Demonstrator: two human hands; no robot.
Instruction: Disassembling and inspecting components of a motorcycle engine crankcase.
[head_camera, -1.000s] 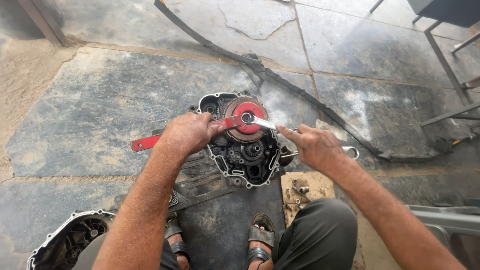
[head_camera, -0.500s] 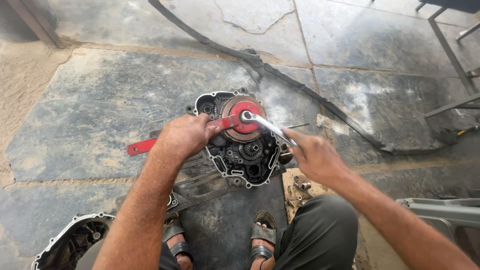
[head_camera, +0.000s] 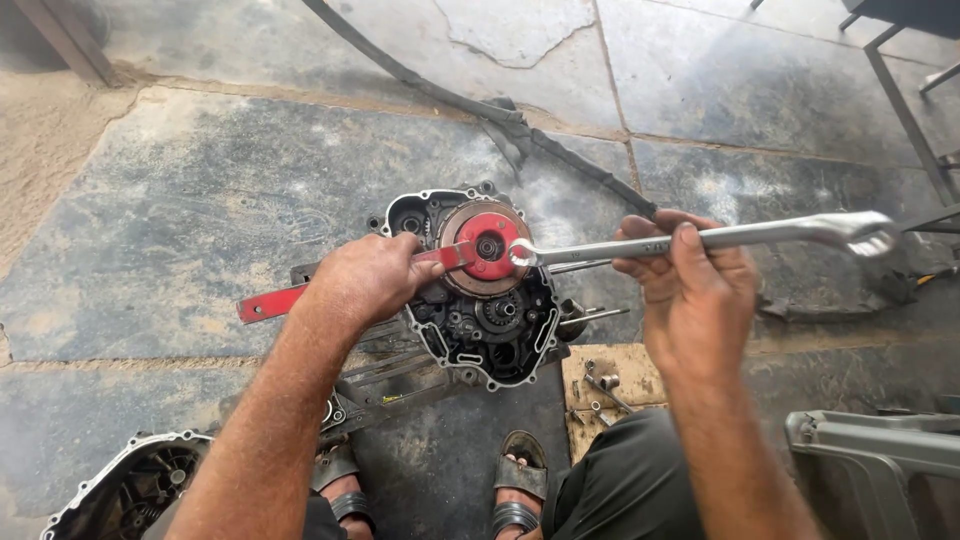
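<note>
A dark engine case lies open on the stone floor, with a round red clutch part at its top. My left hand grips a flat red holding tool whose end rests on the red clutch part. My right hand holds a long silver wrench by its middle, level above the floor. The wrench's ring end sits just right of the clutch centre; I cannot tell whether it touches.
An engine cover lies at the lower left. Small metal parts rest on a wooden board. A black rubber strip runs across the floor. A grey metal object is at the right. My sandalled feet are below the case.
My right hand has lifted the wrench off the clutch centre and swung its handle up and to the right. My left hand has kept the red tool in place.
</note>
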